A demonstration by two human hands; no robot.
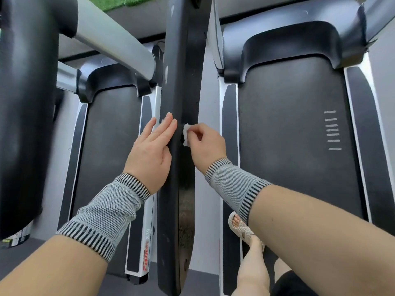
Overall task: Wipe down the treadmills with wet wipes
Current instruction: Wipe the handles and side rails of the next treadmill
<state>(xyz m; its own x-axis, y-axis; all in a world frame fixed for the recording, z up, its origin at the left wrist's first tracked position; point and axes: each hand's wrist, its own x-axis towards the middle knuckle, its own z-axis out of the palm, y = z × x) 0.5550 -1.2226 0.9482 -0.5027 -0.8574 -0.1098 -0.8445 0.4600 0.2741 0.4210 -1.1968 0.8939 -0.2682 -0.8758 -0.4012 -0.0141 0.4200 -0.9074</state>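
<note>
Item: wet wipe (186,134), small and bunched, pinched in the grip of the right hand (206,146) and pressed against the black handrail (181,82) between two treadmills. Left hand (152,146): fingers straight, laid flat on the rail's left face. Risks judged: the wipe may be dropped through so slight a pinch; dust lower on the rail may be missed.

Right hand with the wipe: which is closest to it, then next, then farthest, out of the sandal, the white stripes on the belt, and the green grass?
From the right hand, in the head view:
1. Sandal, below, nearer the person.
2. White stripes on the right treadmill's belt; close to the sandal's distance, hard to call.
3. Green grass, top left, plainly farthest.
</note>
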